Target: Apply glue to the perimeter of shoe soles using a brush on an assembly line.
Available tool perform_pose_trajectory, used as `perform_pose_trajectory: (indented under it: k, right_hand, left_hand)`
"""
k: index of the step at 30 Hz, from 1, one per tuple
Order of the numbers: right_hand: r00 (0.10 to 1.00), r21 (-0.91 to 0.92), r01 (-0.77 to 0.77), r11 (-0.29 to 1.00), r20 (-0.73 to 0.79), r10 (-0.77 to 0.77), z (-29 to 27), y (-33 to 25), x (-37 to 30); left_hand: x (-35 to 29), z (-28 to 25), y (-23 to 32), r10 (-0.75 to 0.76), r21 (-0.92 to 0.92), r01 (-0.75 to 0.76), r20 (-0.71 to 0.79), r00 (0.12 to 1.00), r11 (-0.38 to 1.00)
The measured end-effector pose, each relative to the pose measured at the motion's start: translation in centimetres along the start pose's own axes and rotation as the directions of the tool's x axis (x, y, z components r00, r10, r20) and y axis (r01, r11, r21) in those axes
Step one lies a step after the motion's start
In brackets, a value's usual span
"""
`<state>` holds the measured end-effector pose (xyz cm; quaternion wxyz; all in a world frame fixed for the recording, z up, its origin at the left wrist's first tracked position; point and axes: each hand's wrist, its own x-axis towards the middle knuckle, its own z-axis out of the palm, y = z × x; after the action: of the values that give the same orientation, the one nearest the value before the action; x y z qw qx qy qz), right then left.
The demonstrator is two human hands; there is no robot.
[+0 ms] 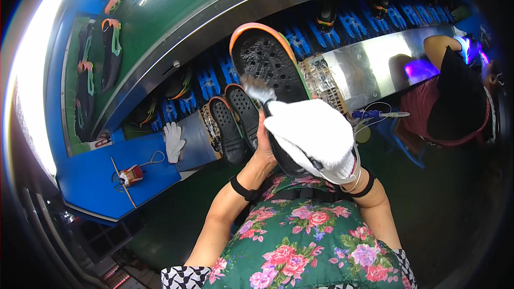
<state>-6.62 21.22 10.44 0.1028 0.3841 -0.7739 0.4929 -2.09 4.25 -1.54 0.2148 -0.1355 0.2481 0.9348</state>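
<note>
A large black shoe sole (267, 56) with round holes and an orange-to-green rim is held up in front of me. My bare left hand (263, 142) is closed around its left edge, the fingers partly hidden beneath it. My right hand (316, 134), in a white knitted glove, is closed on a brush (261, 92) whose pale bristles touch the sole's upper face. The glove covers the lower part of the sole and most of the brush handle. Left of the held sole lie two more black soles, one (229, 128) beside the other (244, 111).
A white glove (173, 142) lies by the blue tabletop (85, 182), where a small red box (131, 175) and a thin stick rest. Beyond runs a rack of blue holders (210, 83) beneath a metal-edged green surface. Several shoes stand far left. Another person (450, 101) works at right.
</note>
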Motion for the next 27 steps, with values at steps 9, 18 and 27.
perform_pose_trajectory:
  k: [9, 18, 27]
  right_hand:
    - [0.995, 0.016, -0.021, 1.0, -0.094, 0.022, 1.5, 0.6, -0.7]
    - [0.999, 0.04, 0.027, 0.999, -0.042, -0.025, 1.5, 1.1, -1.4]
    - [0.992, 0.07, 0.039, 0.997, -0.123, -0.03, 2.2, 1.2, -2.7]
  left_hand:
    - [1.1, 0.5, 2.1, 0.017, -0.049, -0.013, 0.074, 0.997, 0.999]
    - [2.2, 3.1, 3.5, 0.227, -0.408, -0.111, 0.248, 0.942, 0.906]
    - [2.3, 2.8, 4.0, 0.218, -0.357, -0.125, 0.234, 0.948, 0.926]
